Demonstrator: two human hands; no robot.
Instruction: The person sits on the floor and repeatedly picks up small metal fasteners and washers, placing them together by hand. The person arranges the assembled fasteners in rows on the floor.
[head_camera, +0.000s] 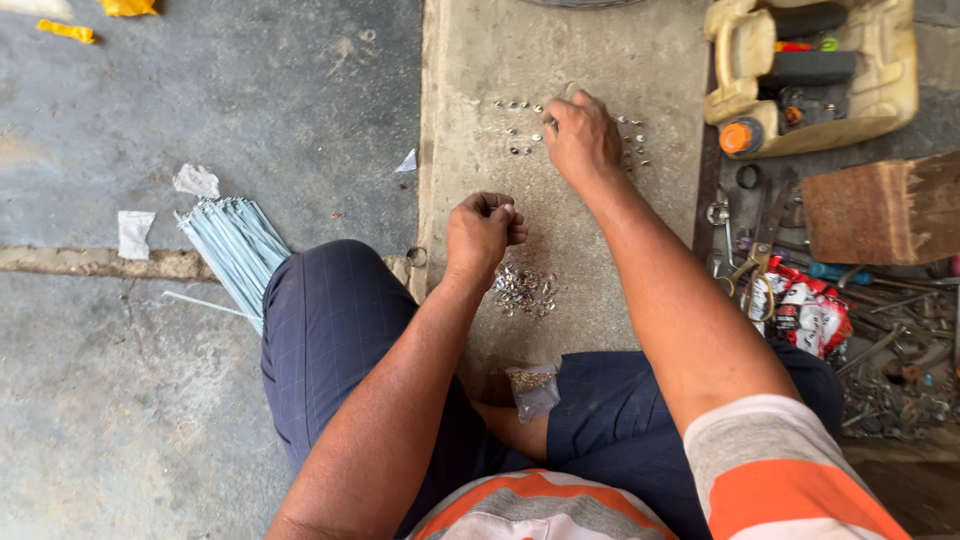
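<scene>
I sit on a concrete floor looking down at my knees in dark blue trousers. My left hand (483, 228) is curled shut around small silver metal pieces, just above a pile of the same shiny pieces (523, 290). My right hand (580, 135) reaches farther out, fingertips pinching a small piece among rows of little silver pieces (520, 128) laid out on the concrete slab (570, 60). More of those pieces lie to the right of that hand (633, 140). A small clear plastic bag (533, 388) of tiny parts rests between my legs.
A bundle of thin silver rods (232, 245) lies on the floor at left, with paper scraps (133, 233) nearby. At right are a cut yellow plastic jug holding tools (810, 75), a wooden board (880, 205), and a heap of metal tools and packets (850, 320).
</scene>
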